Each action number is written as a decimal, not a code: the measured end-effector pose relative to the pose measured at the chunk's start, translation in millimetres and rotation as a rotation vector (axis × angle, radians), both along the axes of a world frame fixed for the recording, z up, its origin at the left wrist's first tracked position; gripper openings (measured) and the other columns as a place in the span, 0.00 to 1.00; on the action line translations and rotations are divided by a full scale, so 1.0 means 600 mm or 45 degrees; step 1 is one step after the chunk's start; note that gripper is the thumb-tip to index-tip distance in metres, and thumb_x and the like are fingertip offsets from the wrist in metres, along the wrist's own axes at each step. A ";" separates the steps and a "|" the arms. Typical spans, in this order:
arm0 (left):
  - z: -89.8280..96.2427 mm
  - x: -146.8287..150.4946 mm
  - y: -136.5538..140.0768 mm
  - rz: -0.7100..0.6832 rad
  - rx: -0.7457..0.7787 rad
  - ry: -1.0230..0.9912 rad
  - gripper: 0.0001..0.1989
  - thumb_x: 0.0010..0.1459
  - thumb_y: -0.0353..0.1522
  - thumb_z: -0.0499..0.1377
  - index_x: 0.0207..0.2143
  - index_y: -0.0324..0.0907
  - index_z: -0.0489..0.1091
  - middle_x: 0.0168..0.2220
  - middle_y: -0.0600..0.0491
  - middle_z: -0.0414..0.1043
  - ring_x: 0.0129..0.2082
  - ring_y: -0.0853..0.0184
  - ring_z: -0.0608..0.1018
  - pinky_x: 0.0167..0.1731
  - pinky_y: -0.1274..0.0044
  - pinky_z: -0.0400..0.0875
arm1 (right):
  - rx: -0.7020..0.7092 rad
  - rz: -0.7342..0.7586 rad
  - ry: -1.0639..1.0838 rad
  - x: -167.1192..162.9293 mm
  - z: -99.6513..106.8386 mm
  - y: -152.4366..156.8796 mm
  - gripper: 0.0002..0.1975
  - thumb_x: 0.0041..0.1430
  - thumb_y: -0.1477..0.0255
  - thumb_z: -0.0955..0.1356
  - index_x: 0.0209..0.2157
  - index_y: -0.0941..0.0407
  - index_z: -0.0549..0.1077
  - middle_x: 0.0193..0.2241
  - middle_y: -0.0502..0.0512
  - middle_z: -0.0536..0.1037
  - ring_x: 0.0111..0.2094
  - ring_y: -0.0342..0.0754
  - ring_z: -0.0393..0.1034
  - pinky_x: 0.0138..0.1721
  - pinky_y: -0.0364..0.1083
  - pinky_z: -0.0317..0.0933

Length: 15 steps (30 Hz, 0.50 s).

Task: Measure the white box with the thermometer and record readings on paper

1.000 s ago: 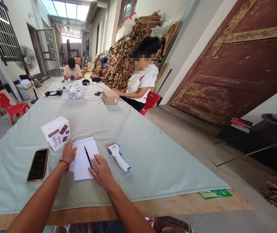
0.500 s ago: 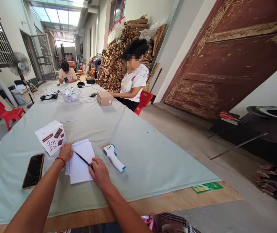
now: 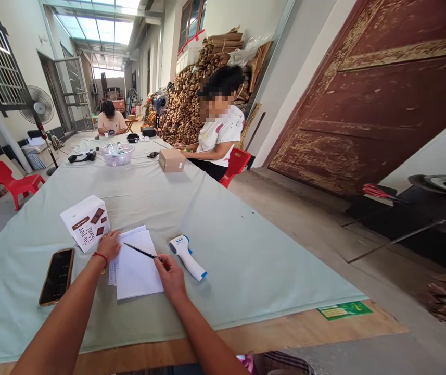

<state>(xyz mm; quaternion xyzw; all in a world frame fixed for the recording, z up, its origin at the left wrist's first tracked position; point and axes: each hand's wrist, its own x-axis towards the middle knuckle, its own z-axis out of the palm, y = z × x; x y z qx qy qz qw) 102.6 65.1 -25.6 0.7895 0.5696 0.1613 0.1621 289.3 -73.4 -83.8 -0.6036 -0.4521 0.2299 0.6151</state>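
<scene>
Between the thumb and fingers of my right hand [image 3: 170,275] is a black pen [image 3: 141,251]. It slants over a stack of white paper [image 3: 139,276], its far end pointing up and left. My left hand [image 3: 108,246] lies with fingers stretched out at the upper left edge of the paper, right beside a white folded packet [image 3: 86,221] printed with brown squares. A printed sheet [image 3: 112,273] peeks out under the blank paper. Left of my left forearm is a dark-screened phone [image 3: 56,276]. A white and blue infrared thermometer [image 3: 187,258] lies right of the paper.
A pale green cloth [image 3: 246,260] covers the table. Farther off stand a cardboard box [image 3: 171,161] and a clear basin [image 3: 116,156] with bottles. One person [image 3: 218,125] sits at the right side, another [image 3: 111,120] at the far end. A red chair [image 3: 14,179] stands left.
My right hand has lifted the pen off the paper and changed its hold to a pinch. My left hand stays at the paper's edge. The view has shifted slightly.
</scene>
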 end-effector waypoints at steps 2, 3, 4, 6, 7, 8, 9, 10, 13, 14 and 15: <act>0.004 0.000 0.004 0.036 -0.031 -0.091 0.24 0.46 0.25 0.60 0.48 0.42 0.71 0.53 0.43 0.68 0.55 0.51 0.70 0.57 0.61 0.60 | -0.011 0.023 0.296 0.006 0.009 0.005 0.15 0.52 0.57 0.67 0.29 0.56 0.73 0.25 0.51 0.76 0.28 0.47 0.68 0.32 0.46 0.63; 0.006 0.000 0.006 0.058 -0.047 -0.147 0.25 0.44 0.24 0.61 0.48 0.42 0.71 0.52 0.42 0.68 0.54 0.52 0.71 0.56 0.62 0.61 | -0.009 0.023 0.415 0.008 0.013 0.007 0.16 0.50 0.57 0.68 0.28 0.56 0.72 0.25 0.51 0.76 0.28 0.47 0.69 0.33 0.46 0.63; 0.007 0.001 0.008 0.082 -0.063 -0.212 0.26 0.42 0.24 0.62 0.48 0.41 0.71 0.52 0.42 0.67 0.53 0.53 0.72 0.56 0.63 0.62 | -0.006 0.014 0.521 0.010 0.017 0.008 0.16 0.49 0.57 0.69 0.28 0.56 0.72 0.24 0.51 0.76 0.28 0.46 0.69 0.33 0.45 0.64; 0.007 0.000 0.011 0.141 -0.097 -0.359 0.28 0.40 0.24 0.64 0.48 0.40 0.70 0.51 0.43 0.68 0.51 0.54 0.73 0.54 0.65 0.64 | 0.000 -0.023 0.713 0.011 0.021 0.008 0.16 0.47 0.56 0.70 0.28 0.56 0.71 0.22 0.50 0.76 0.26 0.46 0.69 0.31 0.45 0.63; 0.006 -0.001 0.012 0.177 -0.119 -0.440 0.29 0.39 0.25 0.65 0.49 0.40 0.70 0.49 0.43 0.70 0.50 0.54 0.74 0.53 0.66 0.66 | 0.007 -0.042 0.798 0.011 0.022 0.009 0.17 0.46 0.56 0.70 0.28 0.56 0.70 0.21 0.49 0.75 0.24 0.45 0.68 0.29 0.45 0.63; 0.003 -0.002 0.011 0.217 -0.146 -0.524 0.29 0.40 0.26 0.65 0.49 0.39 0.69 0.46 0.43 0.72 0.48 0.54 0.76 0.50 0.65 0.68 | 0.017 -0.059 0.870 0.011 0.022 0.009 0.17 0.45 0.56 0.70 0.28 0.56 0.69 0.20 0.48 0.75 0.23 0.45 0.68 0.28 0.44 0.63; 0.000 -0.003 0.009 0.257 -0.180 -0.609 0.29 0.41 0.28 0.66 0.49 0.37 0.69 0.42 0.44 0.74 0.45 0.55 0.77 0.47 0.65 0.71 | 0.030 -0.074 0.924 0.011 0.022 0.009 0.17 0.44 0.57 0.71 0.28 0.55 0.69 0.19 0.48 0.75 0.22 0.44 0.67 0.27 0.44 0.62; -0.003 -0.004 0.005 0.293 -0.220 -0.692 0.27 0.42 0.30 0.66 0.48 0.36 0.69 0.38 0.45 0.75 0.41 0.55 0.79 0.42 0.65 0.73 | 0.043 -0.087 0.959 0.011 0.021 0.010 0.17 0.44 0.57 0.71 0.28 0.55 0.68 0.19 0.47 0.75 0.21 0.44 0.67 0.26 0.44 0.62; -0.013 -0.007 -0.014 0.346 -0.356 -0.912 0.21 0.46 0.35 0.65 0.43 0.36 0.71 0.28 0.49 0.75 0.31 0.58 0.80 0.32 0.68 0.76 | 0.078 -0.099 1.008 0.011 0.022 0.010 0.15 0.43 0.59 0.70 0.28 0.54 0.67 0.18 0.45 0.73 0.20 0.43 0.65 0.25 0.44 0.61; -0.016 -0.008 -0.023 0.347 -0.400 -0.970 0.19 0.47 0.35 0.65 0.42 0.36 0.72 0.26 0.50 0.75 0.29 0.59 0.80 0.30 0.69 0.76 | 0.087 -0.095 1.024 0.011 0.023 0.010 0.14 0.44 0.60 0.70 0.28 0.54 0.67 0.18 0.45 0.73 0.20 0.43 0.64 0.25 0.43 0.61; -0.018 -0.008 -0.032 0.343 -0.442 -1.019 0.17 0.48 0.35 0.64 0.41 0.37 0.72 0.25 0.50 0.75 0.28 0.60 0.80 0.29 0.69 0.76 | 0.094 -0.091 1.038 0.012 0.025 0.009 0.14 0.44 0.60 0.70 0.28 0.54 0.67 0.18 0.45 0.72 0.20 0.42 0.64 0.24 0.43 0.60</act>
